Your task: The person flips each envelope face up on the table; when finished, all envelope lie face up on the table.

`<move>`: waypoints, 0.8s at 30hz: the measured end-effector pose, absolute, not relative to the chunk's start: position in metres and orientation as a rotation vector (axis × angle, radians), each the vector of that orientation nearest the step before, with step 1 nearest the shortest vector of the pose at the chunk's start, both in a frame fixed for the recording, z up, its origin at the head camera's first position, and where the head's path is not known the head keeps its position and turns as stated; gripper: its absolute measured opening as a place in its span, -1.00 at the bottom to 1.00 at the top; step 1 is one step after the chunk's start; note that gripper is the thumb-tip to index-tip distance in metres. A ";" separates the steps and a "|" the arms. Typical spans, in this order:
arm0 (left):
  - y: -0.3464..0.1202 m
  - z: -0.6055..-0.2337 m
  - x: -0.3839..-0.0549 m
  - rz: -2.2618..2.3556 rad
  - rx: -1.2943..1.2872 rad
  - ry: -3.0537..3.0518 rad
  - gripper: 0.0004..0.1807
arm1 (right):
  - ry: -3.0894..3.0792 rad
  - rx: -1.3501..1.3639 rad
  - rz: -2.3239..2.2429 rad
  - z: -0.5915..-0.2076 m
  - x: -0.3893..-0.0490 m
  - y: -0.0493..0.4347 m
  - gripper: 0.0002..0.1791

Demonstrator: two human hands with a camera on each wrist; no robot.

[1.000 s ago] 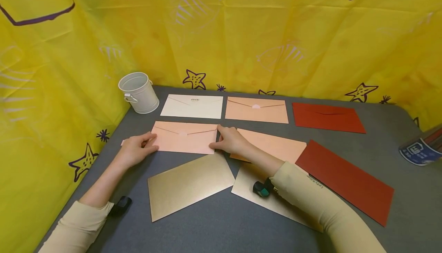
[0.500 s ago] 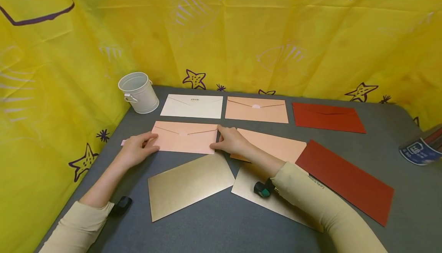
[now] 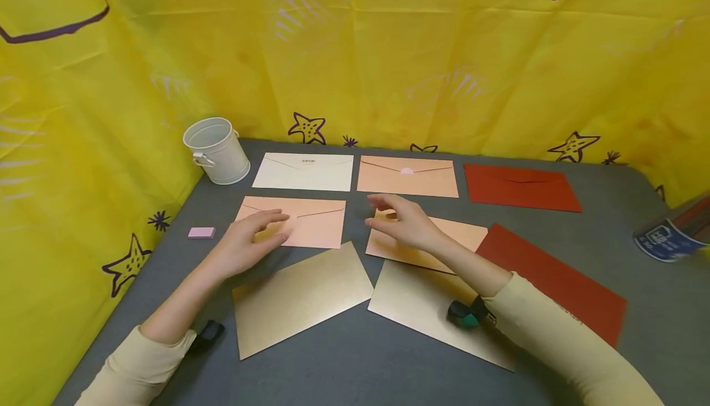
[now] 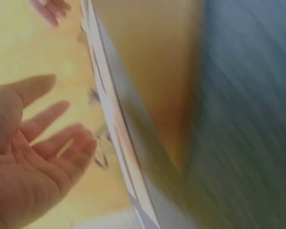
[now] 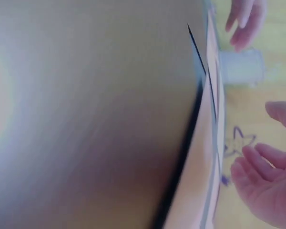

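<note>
A light pink envelope [image 3: 318, 230] lies flap side up in the second row. My left hand [image 3: 246, 246] hovers over its left part, fingers relaxed and holding nothing; the left wrist view shows this hand [image 4: 38, 157] with its fingers apart. Over the left end of a peach envelope [image 3: 463, 233] is my right hand [image 3: 405, 221], loosely bent and holding nothing, as the right wrist view also shows [image 5: 269, 171]. Nearer me lie a gold envelope [image 3: 302, 301] and a paler gold envelope [image 3: 410, 295], the latter partly behind the right wrist. A dark red envelope [image 3: 549, 276] is partly hidden by the sleeve.
Along the back lie a white envelope [image 3: 302, 175], a peach one with a round seal [image 3: 383, 181] and a red one [image 3: 521, 187]. A small white bucket [image 3: 219, 153] stands back left, a pink block [image 3: 201, 233] before it. A blue-labelled container [image 3: 665, 243] is at right.
Both hands have let go of the pink envelope's ends. The left hand moved right over it, uncovering the pink block; the right hand moved right, away from it.
</note>
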State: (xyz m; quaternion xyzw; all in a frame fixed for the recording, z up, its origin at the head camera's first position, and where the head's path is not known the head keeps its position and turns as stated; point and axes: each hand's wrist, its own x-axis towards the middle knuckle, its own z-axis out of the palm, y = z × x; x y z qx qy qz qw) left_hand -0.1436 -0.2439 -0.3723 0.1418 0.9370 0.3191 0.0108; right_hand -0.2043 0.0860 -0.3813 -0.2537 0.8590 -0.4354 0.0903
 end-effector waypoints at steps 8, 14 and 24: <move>-0.182 -0.364 -0.145 1.056 0.787 2.737 -0.43 | 2.675 -0.763 -1.062 -0.384 -0.189 0.149 -0.31; -0.148 -0.370 -0.155 0.857 0.969 2.642 -0.34 | 2.691 -0.807 -0.836 -0.394 -0.175 0.189 -0.09; -0.113 -0.376 -0.177 0.467 1.079 2.550 -0.12 | 2.702 -0.857 -0.579 -0.399 -0.158 0.233 0.13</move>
